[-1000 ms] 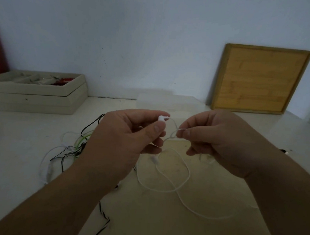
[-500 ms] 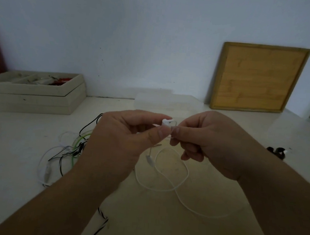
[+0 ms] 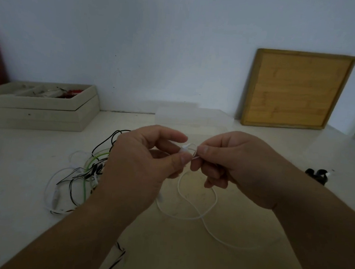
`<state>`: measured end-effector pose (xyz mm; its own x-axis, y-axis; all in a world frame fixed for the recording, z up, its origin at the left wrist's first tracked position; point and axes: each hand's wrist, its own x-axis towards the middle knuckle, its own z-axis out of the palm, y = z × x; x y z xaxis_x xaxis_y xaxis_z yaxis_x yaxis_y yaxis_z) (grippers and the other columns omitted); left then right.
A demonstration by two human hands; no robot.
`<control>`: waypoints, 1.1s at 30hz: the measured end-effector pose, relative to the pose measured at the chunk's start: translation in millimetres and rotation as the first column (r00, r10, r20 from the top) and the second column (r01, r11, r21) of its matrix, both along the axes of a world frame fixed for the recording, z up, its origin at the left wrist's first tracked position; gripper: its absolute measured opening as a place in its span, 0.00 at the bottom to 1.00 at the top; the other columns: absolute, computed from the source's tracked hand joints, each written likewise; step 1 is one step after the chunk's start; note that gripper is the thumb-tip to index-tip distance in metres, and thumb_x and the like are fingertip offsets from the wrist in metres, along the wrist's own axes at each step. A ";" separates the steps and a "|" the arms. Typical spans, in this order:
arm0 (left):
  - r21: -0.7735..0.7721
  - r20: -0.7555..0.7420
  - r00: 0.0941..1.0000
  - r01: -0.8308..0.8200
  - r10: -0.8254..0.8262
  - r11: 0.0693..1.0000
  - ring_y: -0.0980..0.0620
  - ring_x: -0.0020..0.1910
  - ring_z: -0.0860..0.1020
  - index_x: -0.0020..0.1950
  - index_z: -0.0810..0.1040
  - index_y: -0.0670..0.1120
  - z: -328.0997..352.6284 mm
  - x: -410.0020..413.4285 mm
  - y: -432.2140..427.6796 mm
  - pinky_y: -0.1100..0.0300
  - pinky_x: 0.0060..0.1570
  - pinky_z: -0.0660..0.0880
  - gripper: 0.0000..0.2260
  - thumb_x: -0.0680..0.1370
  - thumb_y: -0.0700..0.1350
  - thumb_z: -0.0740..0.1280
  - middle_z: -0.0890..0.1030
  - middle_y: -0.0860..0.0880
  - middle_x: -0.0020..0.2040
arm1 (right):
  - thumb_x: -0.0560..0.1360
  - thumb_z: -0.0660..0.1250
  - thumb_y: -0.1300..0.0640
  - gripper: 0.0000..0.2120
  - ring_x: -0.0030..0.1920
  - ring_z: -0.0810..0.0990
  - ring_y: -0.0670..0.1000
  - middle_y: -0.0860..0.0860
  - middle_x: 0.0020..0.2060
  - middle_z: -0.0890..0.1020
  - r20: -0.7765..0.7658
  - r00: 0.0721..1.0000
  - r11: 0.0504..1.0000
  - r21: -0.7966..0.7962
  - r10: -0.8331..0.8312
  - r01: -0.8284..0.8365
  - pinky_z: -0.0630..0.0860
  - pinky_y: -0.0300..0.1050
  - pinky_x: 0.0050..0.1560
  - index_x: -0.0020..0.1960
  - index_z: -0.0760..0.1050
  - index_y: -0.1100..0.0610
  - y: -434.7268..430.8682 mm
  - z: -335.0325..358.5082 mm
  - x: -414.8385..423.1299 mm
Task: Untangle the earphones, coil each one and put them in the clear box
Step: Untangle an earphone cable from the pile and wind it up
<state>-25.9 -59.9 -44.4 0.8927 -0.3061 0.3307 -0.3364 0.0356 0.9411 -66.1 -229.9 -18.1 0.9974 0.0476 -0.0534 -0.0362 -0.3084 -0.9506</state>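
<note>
Left hand (image 3: 145, 165): grip closed, thumb and forefinger pinching the bud end of a white earphone (image 3: 185, 149). Right hand (image 3: 235, 165): grip closed, thumb and forefinger pinching the same earphone's thin wire just beside the bud, other fingers curled under. Both hands are raised above the bench (image 3: 23, 165), fingertips nearly touching. The white wire hangs from the hands and lies in a loose loop on the bench below, trailing off right. A tangle of earphones (image 3: 92, 170), black, white and green, lies on the bench to the left. The clear box (image 3: 190, 119) stands at the back near the wall, well apart from the hands; contents cannot be made out. A wooden board (image 3: 295, 90) leans against the wall at right rear
</note>
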 end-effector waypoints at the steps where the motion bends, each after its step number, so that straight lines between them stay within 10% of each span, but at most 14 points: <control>1: 0.022 0.009 1.000 -0.004 0.004 1.000 0.51 0.30 0.81 0.46 0.83 0.48 -0.7 1.0 0.4 0.62 0.32 0.78 0.10 0.67 0.39 0.76 0.82 0.48 0.34 | 0.81 0.62 0.58 0.16 0.26 0.70 0.49 0.52 0.25 0.73 0.006 1.000 1.000 -0.020 -0.004 0.004 0.77 0.47 0.39 0.38 0.82 0.60 0.3 0.2 0.1; 9: 0.157 0.095 0.995 -0.009 -0.006 0.988 0.53 0.26 0.80 0.41 0.84 0.49 1.6 -0.2 2.5 0.64 0.28 0.76 0.07 0.68 0.38 0.77 0.83 0.51 0.31 | 0.72 0.62 0.38 0.23 0.24 0.72 0.43 0.45 0.22 0.73 0.034 0.999 0.986 -0.167 -0.023 0.028 0.74 0.34 0.29 0.34 0.80 0.55 5.4 3.5 -2.0; 17: 0.101 0.075 0.997 -0.010 0.002 0.995 0.52 0.28 0.81 0.45 0.82 0.45 -2.4 0.8 0.3 0.62 0.30 0.78 0.15 0.61 0.49 0.74 0.83 0.48 0.33 | 0.75 0.68 0.49 0.15 0.25 0.73 0.39 0.43 0.23 0.76 0.101 0.992 0.956 -0.275 -0.074 0.100 0.70 0.30 0.27 0.33 0.80 0.54 3.1 -0.4 0.3; 24: 0.042 0.003 0.996 0.092 -0.092 0.995 0.52 0.30 0.80 0.48 0.82 0.43 -4.4 3.8 0.8 0.62 0.32 0.77 0.08 0.74 0.32 0.70 0.82 0.48 0.34 | 0.73 0.70 0.45 0.18 0.23 0.71 0.43 0.48 0.23 0.73 0.120 0.976 0.924 -0.319 -0.180 0.210 0.69 0.33 0.24 0.32 0.79 0.56 0.2 -1.7 1.3; 28: 0.041 -0.102 0.990 0.098 -0.094 0.994 0.52 0.28 0.75 0.50 0.85 0.48 -4.7 4.2 0.6 0.63 0.29 0.74 0.16 0.78 0.30 0.63 0.80 0.49 0.37 | 0.75 0.70 0.52 0.15 0.24 0.70 0.46 0.46 0.22 0.71 0.121 0.987 0.976 -0.176 -0.110 0.131 0.72 0.44 0.32 0.32 0.78 0.57 -1.7 1.2 0.4; 33: 0.172 -0.037 0.985 0.175 -0.171 0.969 0.52 0.24 0.73 0.50 0.84 0.50 -2.3 -1.6 -0.1 0.60 0.26 0.72 0.09 0.76 0.37 0.69 0.77 0.51 0.30 | 0.72 0.71 0.47 0.14 0.24 0.71 0.45 0.48 0.22 0.72 0.158 0.986 0.968 -0.233 -0.061 0.097 0.68 0.35 0.26 0.33 0.79 0.56 0.4 3.9 -2.6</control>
<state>-27.4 -60.0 -46.7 0.8276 -0.5078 0.2393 -0.3185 -0.0736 0.9451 -68.6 -229.5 -14.2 0.9951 -0.0274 0.0948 0.0661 -0.5291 -0.8460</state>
